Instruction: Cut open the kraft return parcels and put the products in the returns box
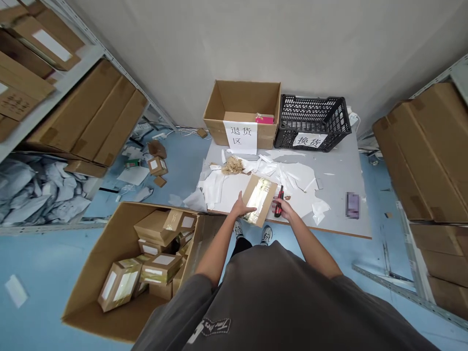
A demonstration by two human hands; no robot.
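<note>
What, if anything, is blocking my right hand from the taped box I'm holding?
Nothing visible does. The right hand, holding a red-and-black tool, is close beside the taped box. The left hand holds the box's opposite side, and torn white paper lies beyond it on the table.

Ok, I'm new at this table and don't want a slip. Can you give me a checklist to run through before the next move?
1. Box held: ok. The left hand grips the taped box by its left side.
2. Tool in hand: ok. The right hand holds the red and black tool.
3. Blade in or out: cannot tell, too small to see.
4. Right fingertips off the box: cannot tell; they are right by its edge.
5. Work area free of scraps: not ok. Torn paper litters the table beyond the box.
</note>
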